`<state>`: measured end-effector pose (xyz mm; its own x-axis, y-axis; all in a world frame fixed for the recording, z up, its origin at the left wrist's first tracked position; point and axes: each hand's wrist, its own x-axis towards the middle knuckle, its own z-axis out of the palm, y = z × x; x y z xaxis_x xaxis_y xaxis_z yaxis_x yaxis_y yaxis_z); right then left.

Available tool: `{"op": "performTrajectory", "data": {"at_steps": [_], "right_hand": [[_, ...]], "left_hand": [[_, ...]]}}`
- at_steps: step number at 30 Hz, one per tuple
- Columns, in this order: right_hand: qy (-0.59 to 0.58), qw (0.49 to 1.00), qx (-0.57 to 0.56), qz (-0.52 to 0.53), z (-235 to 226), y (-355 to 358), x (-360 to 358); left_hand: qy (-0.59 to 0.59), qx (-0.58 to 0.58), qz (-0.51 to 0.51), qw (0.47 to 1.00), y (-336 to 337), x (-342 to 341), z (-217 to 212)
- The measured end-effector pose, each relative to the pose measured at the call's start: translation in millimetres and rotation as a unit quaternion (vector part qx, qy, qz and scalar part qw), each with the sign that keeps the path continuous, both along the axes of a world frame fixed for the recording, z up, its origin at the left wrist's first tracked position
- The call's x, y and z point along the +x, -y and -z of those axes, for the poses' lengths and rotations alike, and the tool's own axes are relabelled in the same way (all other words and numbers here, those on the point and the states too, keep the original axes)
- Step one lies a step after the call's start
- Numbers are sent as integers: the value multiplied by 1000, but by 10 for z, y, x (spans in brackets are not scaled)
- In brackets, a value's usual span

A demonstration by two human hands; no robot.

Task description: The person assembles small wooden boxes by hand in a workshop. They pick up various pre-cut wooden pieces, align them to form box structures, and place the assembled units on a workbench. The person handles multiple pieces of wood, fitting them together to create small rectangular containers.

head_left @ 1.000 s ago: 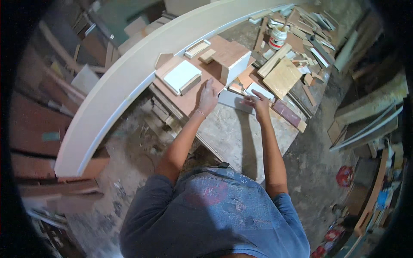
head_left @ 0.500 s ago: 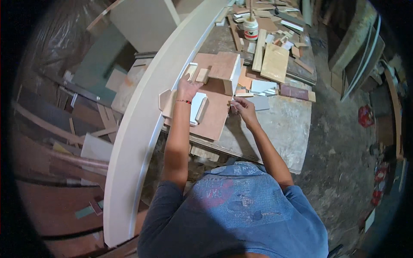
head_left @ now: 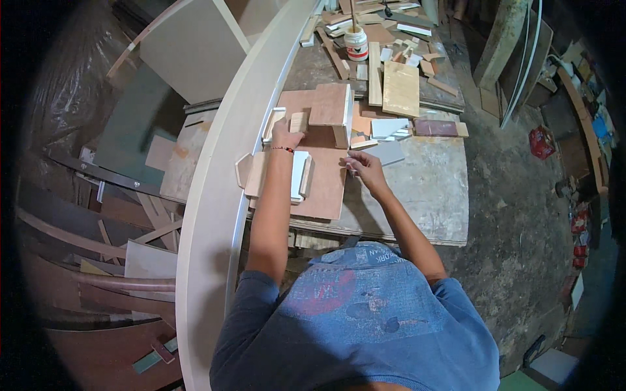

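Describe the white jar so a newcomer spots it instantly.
Find the long cream board along the left side of the grey workbench. Right of the board's far part, among wood scraps, stands a white jar with red on its label and a stick rising from its mouth. It is the only round container among straight-edged pieces.

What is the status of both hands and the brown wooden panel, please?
Left hand beside small pale wooden block, grip unclear. Right hand at right edge of flat brown wooden panel. Standing on panel, beyond right hand: brown box-shaped wooden piece.
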<state>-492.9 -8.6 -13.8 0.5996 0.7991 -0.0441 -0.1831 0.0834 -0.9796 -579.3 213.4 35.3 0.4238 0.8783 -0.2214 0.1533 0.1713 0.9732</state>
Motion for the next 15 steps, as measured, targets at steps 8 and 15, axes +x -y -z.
{"op": "performTrajectory", "data": {"at_steps": [8,15], "right_hand": [[-5,1000,-10,-22,65,-82,-100],[-10,1000,-17,-22,32,-52,-98]], "left_hand": [[293,-306,-85,902,-406,-69,306],[263,-326,-105,902,-66,28,-41]]}}
